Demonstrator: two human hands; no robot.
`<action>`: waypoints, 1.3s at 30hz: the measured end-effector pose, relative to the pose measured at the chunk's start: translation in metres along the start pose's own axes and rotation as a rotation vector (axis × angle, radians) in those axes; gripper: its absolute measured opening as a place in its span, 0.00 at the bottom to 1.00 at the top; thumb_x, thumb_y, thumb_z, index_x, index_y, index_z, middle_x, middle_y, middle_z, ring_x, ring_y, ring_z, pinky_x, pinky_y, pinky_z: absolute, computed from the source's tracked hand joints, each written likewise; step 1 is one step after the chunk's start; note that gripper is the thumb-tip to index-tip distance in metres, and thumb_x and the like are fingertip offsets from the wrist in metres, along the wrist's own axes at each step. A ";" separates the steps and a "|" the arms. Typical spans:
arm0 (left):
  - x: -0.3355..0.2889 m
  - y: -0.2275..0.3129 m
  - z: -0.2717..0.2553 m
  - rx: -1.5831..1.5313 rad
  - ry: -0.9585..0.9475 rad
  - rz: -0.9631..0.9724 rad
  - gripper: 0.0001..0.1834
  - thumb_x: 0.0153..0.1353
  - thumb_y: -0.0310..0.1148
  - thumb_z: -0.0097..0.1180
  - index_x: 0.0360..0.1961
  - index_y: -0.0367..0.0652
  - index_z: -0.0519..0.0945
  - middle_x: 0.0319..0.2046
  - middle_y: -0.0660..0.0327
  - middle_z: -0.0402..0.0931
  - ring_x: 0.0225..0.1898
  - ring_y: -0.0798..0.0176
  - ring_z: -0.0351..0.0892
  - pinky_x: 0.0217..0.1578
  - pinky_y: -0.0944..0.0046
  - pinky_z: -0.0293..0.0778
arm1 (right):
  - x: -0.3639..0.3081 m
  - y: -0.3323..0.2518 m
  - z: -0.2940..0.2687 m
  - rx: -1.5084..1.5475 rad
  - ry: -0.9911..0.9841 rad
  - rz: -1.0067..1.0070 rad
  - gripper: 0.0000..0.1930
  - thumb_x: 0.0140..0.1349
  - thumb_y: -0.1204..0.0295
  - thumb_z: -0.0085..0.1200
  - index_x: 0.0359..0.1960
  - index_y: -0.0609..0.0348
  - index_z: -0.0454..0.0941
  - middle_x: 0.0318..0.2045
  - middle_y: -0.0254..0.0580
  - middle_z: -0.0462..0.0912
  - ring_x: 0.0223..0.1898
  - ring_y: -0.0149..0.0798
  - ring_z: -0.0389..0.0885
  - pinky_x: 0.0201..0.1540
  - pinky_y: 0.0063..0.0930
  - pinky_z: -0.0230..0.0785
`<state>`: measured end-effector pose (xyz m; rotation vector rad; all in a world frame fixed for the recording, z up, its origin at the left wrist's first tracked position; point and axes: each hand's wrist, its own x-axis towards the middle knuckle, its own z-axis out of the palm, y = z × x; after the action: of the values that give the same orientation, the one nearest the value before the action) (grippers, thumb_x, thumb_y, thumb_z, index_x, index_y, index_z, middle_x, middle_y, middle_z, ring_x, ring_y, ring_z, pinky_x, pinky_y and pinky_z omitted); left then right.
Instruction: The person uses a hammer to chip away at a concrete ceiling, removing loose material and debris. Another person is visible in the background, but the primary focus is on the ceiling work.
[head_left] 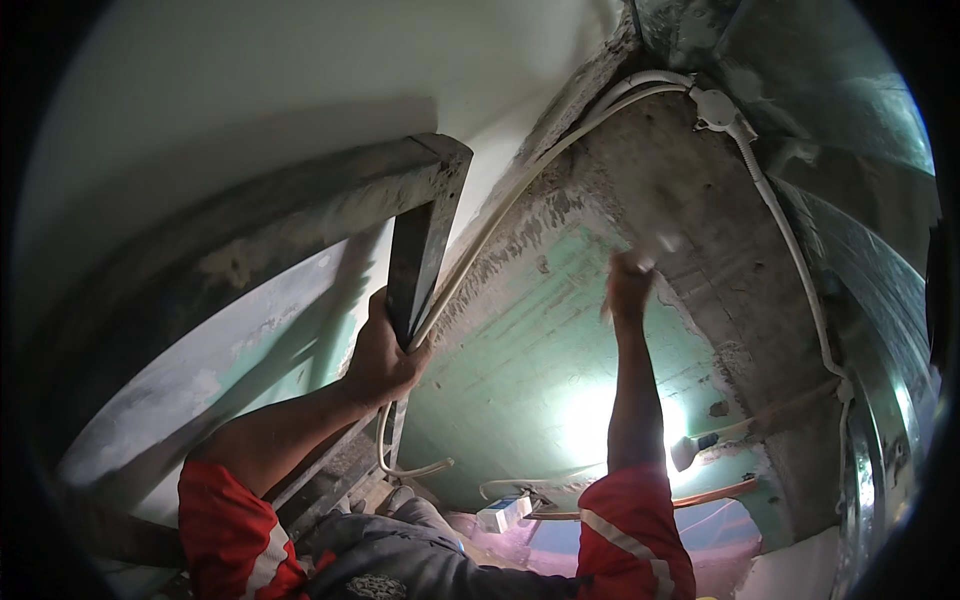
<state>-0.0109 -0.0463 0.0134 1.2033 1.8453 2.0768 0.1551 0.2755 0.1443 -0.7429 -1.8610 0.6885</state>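
Red sleeves (232,535) with pale stripes fill the lower edge of the view, and grey cloth (400,560) bunches between them. From the left sleeve a bare forearm rises to the left hand (380,355), whose fingers are clenched around the dark, paint-spattered upright rail of a ladder (415,235). A thick crossbar of that ladder runs off from the rail's top corner toward the left edge. Just beside the gripped rail, a white cable (500,210) passes the hand, climbs along the rough edge of the wall and ends at a white junction box (716,108) near the top right corner; below the hand it loops loosely.

Further right, the other forearm reaches straight up. The right hand (628,285) is pressed against the green wall (520,340) where the green paint meets bare grey plaster (690,200). Something pale and blurred sits at its fingertips, and whether the fingers grasp it I cannot tell. A ribbed white hose (790,250) runs down from the junction box along the right side. A bright lamp (685,450) glares low on the wall, with an orange pipe (715,494) beneath it.
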 end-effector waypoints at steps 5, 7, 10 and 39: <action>0.002 -0.001 -0.002 0.004 0.028 0.015 0.34 0.57 0.31 0.60 0.60 0.32 0.56 0.40 0.47 0.75 0.42 0.53 0.80 0.46 0.56 0.74 | -0.016 -0.024 0.015 -0.040 -0.058 0.161 0.15 0.60 0.66 0.61 0.20 0.57 0.70 0.10 0.31 0.68 0.10 0.27 0.66 0.16 0.28 0.60; 0.000 -0.004 -0.003 0.012 0.036 0.015 0.35 0.57 0.31 0.60 0.60 0.32 0.56 0.42 0.47 0.75 0.42 0.53 0.80 0.47 0.56 0.74 | -0.019 -0.058 0.008 -0.014 -0.027 -0.047 0.15 0.63 0.69 0.58 0.20 0.55 0.70 0.11 0.29 0.67 0.11 0.25 0.65 0.17 0.25 0.60; 0.002 -0.002 -0.005 0.034 0.063 0.032 0.35 0.57 0.31 0.60 0.60 0.32 0.56 0.41 0.46 0.75 0.42 0.52 0.80 0.46 0.56 0.74 | -0.013 -0.091 0.017 0.236 0.112 -0.384 0.14 0.65 0.67 0.56 0.22 0.55 0.71 0.13 0.29 0.70 0.13 0.25 0.66 0.18 0.25 0.59; -0.001 -0.003 -0.012 0.048 0.049 0.000 0.35 0.56 0.31 0.60 0.60 0.33 0.56 0.41 0.44 0.75 0.42 0.48 0.80 0.46 0.54 0.75 | -0.018 -0.104 0.006 0.061 -0.042 -0.227 0.16 0.64 0.67 0.60 0.19 0.55 0.73 0.11 0.27 0.68 0.13 0.24 0.64 0.19 0.23 0.57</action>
<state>-0.0188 -0.0561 0.0108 1.1737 1.9269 2.0913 0.1355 0.1936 0.2075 -0.4721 -1.9174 0.6151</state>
